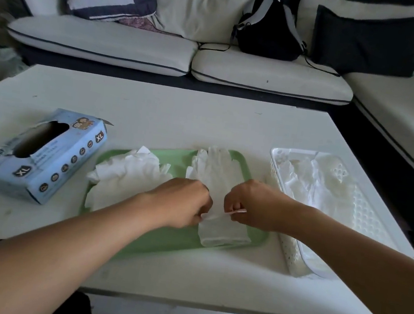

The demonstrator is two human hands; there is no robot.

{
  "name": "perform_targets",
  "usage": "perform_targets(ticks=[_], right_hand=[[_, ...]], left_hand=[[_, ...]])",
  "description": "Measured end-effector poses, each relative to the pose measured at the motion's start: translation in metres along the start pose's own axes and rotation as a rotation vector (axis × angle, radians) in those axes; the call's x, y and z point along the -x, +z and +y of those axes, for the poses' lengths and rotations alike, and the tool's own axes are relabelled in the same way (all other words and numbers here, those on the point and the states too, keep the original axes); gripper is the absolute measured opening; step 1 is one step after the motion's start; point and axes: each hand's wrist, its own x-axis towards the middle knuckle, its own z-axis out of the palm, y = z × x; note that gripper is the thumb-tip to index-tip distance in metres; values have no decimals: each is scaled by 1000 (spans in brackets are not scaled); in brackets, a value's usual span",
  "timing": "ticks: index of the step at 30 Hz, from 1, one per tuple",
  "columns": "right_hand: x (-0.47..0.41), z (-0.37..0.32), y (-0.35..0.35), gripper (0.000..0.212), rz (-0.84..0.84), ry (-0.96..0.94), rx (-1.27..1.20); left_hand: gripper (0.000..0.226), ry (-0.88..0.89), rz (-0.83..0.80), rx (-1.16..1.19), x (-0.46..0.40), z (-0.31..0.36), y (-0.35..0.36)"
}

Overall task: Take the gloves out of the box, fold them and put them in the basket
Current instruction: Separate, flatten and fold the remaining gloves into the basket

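A white glove [218, 174] lies stretched on the right half of a green tray [171, 239], fingers pointing away from me. My left hand [184, 202] and my right hand [254, 205] both pinch it near its middle, just above the cuff end [224, 234]. A loose pile of white gloves [127, 175] covers the tray's left half. The blue glove box [42, 156] lies to the left, its oval opening facing up. The white perforated basket [366, 220] stands to the right with folded white gloves [310, 186] inside.
The white table [180, 111] carries everything, its near edge just below my forearms. Behind it runs a white sofa [141, 50] with cushions and a black backpack [268, 25].
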Motion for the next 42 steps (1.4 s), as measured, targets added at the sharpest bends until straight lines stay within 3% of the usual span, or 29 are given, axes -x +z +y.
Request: perform_targets(ticks=[8, 15, 21, 25, 34, 37, 42], right_hand=[[-3, -2, 0, 21, -168, -59, 57], [-4, -3, 5, 24, -297, 29, 7], [-7, 0, 7, 22, -299, 76, -72], [-6, -3, 10, 20, -298, 43, 4], [-12, -7, 22, 4, -336, -18, 206], [-11, -7, 16, 18, -369, -7, 158], [-6, 0, -10, 7, -324, 35, -42]], left_hand=[[6, -11, -132, -80, 1, 17, -1], [6, -36, -166, -10, 3, 14, -1], [28, -41, -207, 42, 4, 11, -4], [44, -75, -194, 76, 3, 14, 0], [46, -56, -45, -48, 5, 31, 12], [57, -94, -21, -75, 5, 36, 15], [53, -81, 37, -97, 2, 44, 15]])
